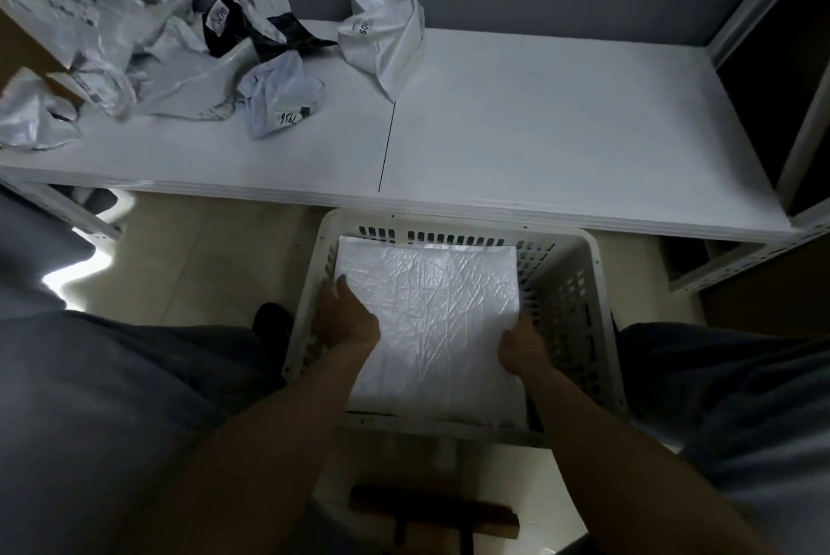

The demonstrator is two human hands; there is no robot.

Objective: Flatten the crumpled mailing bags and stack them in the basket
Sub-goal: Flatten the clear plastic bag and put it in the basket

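Film like this weighs next to nothing and has no stiffness, so the flattened mailing bag (431, 312), creased all over, would likely sag or slide if held at one spot; its two long edges look the best hold. It lies in the white basket (579, 294) on the floor, its near end reaching the front rim. Both hands are on it: the left hand (348, 316) lies across the left edge with one finger stretched, though I cannot tell whether it pinches the edge; the right hand (521, 350) has its fingers curled on the right edge. The crumpled mailing bags (148, 47) sit on the worktop (539, 128), springy and slick by the look of them
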